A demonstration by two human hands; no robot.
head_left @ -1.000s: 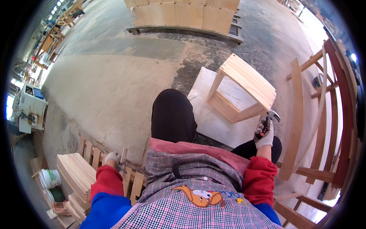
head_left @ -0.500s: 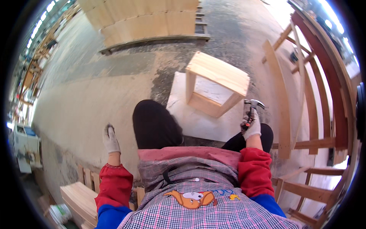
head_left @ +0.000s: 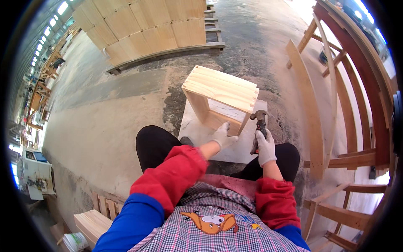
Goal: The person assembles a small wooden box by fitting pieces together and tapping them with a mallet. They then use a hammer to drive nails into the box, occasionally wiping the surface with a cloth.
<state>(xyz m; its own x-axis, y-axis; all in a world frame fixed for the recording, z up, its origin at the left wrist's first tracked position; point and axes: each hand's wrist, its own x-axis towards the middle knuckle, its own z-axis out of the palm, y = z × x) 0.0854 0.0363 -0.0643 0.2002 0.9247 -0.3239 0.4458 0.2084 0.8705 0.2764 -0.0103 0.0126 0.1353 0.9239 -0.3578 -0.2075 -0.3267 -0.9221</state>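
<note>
In front of me a pale wooden box frame (head_left: 220, 87) with jointed corners stands on edge on a white sheet (head_left: 191, 128). My left hand (head_left: 223, 137), in a whitish work glove, is at the frame's near lower side. Its fingers are spread, and I cannot tell whether they touch the wood. My right hand (head_left: 265, 148), also gloved, is wrapped round the handle of a claw hammer (head_left: 260, 121). The hammer's head points up, close to the right corner of the frame.
A stack of wooden boxes (head_left: 155, 29) sits on a pallet (head_left: 168, 56) ahead. At right a long board (head_left: 308, 101) leans by a wooden rack (head_left: 365, 92). Boards (head_left: 90, 224) and a white bucket (head_left: 75, 242) are at lower left, below a white machine (head_left: 37, 168).
My left hand has swung in from the far left to the frame. The hammer in my right hand has shifted left. The frame appears further left and slightly lower as the view moved.
</note>
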